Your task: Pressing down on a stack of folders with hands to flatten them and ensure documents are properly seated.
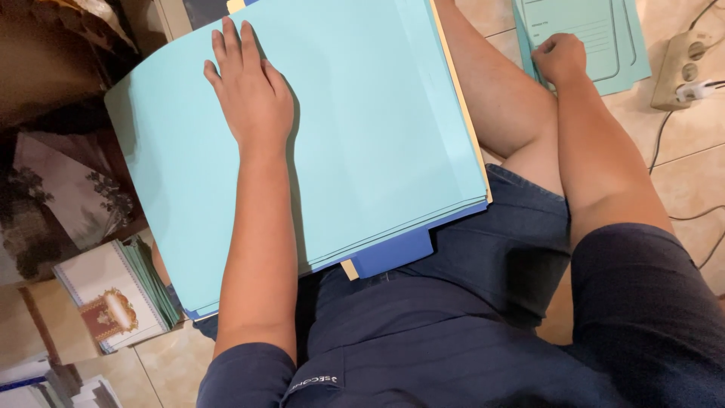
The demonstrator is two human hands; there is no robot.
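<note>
A stack of light blue folders (362, 121) lies across my lap, with a darker blue folder and a cream sheet showing at its lower edge. My left hand (249, 83) rests flat on top of the stack, fingers spread and pointing away from me. My right hand (560, 57) reaches out to the floor on my right, its fingers closed on the edge of another light blue folder (596, 38) with printed lines on its cover.
A beige power strip (683, 68) with a white plug and cables lies on the tiled floor at the far right. On the left, a pile of printed booklets (113, 298) and a patterned cloth (53, 204) sit beside my leg.
</note>
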